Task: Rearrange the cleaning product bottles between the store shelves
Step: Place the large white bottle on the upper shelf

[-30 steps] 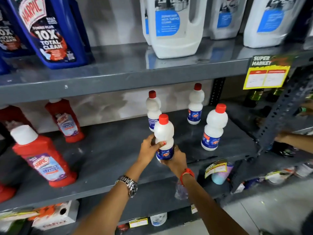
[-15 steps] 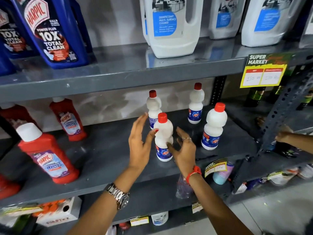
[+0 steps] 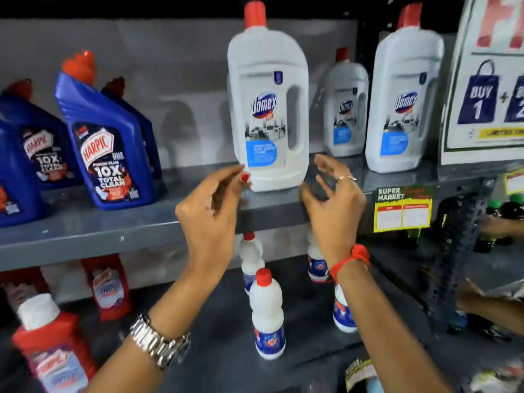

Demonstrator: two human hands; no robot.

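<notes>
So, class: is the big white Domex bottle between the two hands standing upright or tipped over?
Upright. The Domex bottle stands on its base on the upper shelf, red cap at top; neither hand has a grip on it yet.

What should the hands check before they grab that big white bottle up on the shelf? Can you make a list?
1. Both hands free: left hand and right hand are open and hold nothing. Ok.
2. Hands on either side of the big white Domex bottle: ok.
3. Grip made: the left fingertips look close to touching; the right hand is apart. Not ok yet.
4. Bottle upright with its red cap on: ok.
5. Room beside it: the blue Harpic bottle stands well apart. Ok.
6. Weight or fill: cannot tell.
</notes>
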